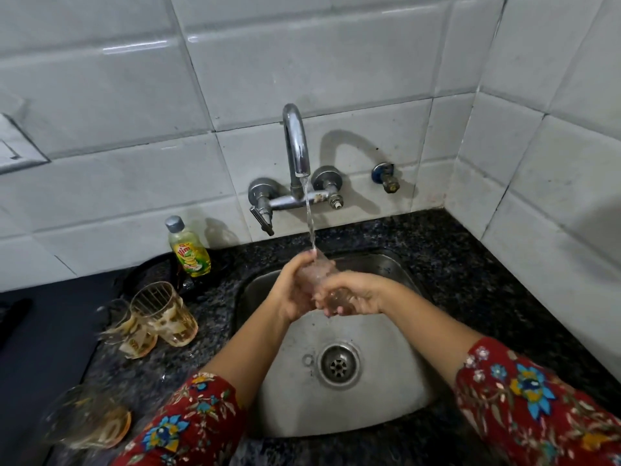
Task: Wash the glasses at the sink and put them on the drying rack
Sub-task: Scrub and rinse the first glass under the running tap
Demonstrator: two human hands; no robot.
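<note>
Both hands hold one clear glass [319,269] over the steel sink [396,364], tilted with its mouth under the running stream from the tap [297,142]. My left hand [294,290] wraps the glass from the left side, and my right hand [356,294] grips its base end from the right. On the counter left of the sink stand two amber-tinted glasses [168,314] close together, upright. A third glass [90,422] sits blurred at the lower left corner.
A yellow-green dish soap bottle [188,250] stands behind the glasses by the wall. The black granite counter [470,264] surrounds the sink, with tiled walls behind and to the right. A drain [338,364] lies in the basin middle. No drying rack is visible.
</note>
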